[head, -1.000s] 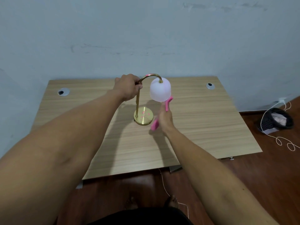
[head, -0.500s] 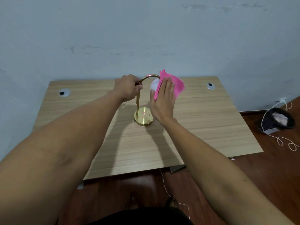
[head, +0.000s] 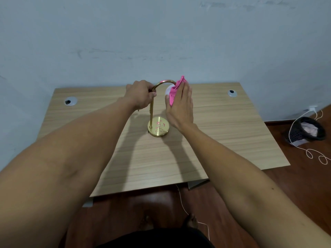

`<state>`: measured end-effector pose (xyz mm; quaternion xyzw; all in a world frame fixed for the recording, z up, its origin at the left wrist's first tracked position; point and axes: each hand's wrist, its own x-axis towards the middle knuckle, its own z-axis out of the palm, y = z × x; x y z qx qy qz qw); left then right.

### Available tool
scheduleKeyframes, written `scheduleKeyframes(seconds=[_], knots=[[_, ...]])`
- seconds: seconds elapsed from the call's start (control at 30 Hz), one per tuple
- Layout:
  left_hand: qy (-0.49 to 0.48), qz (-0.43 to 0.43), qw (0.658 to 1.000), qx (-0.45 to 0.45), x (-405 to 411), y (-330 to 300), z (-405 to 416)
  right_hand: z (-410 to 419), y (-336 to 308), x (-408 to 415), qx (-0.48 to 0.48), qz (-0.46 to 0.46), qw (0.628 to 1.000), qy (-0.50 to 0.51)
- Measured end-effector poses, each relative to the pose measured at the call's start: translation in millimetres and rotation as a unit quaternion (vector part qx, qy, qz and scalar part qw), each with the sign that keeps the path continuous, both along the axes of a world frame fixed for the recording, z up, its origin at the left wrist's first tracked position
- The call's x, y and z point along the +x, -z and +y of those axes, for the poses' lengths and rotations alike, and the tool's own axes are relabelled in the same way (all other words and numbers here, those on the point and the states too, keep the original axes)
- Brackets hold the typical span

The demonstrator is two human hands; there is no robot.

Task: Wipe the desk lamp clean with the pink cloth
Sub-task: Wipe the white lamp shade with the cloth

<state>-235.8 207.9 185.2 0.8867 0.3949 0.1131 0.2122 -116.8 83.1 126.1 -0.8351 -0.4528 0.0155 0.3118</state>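
A small desk lamp stands mid-desk with a round brass base (head: 158, 129), a thin brass stem bent into an arch, and a white globe shade (head: 168, 90). My left hand (head: 140, 94) is closed around the top of the stem, just left of the arch. Over the shade lies my right hand (head: 180, 106), fingers flat, pressing the pink cloth (head: 174, 93) against it. Cloth and hand hide most of the shade; only its left edge shows. A pink corner of the cloth sticks up above my fingertips.
The wooden desk (head: 223, 140) stands against a pale blue wall, with a cable grommet near each back corner (head: 70, 101) (head: 232, 93). On the dark floor to the right sit a black basket (head: 306, 131) and a looping white cord (head: 317, 154).
My right hand rose from below the shade and laid the cloth over it, and has since slid further round it, bunching the cloth. My left hand has stayed on the stem.
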Motion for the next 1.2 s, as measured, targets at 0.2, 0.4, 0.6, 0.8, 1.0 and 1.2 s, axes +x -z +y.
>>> scheduleKeyframes(seconds=[0.2,0.4,0.6,0.8,1.0,1.2], knots=[[0.005,0.006,1.0,0.002,0,1,-1,-29,52,0,-0.062,-0.164,0.981,-0.079],[0.005,0.007,1.0,0.006,0,1,0,-63,86,3,-0.054,-0.161,0.976,-0.139],[0.005,0.006,1.0,0.006,0,1,-1,-73,90,12,-0.123,0.423,0.888,0.13],[0.003,0.007,1.0,0.005,0,1,-1,-55,30,48,0.076,0.552,0.799,0.226],[-0.004,0.003,1.0,0.002,0,1,-1,-28,-30,39,0.112,0.361,0.923,0.073],[-0.005,0.006,1.0,-0.002,0,0,-2,-10,-26,23,0.142,0.314,0.938,-0.039]])
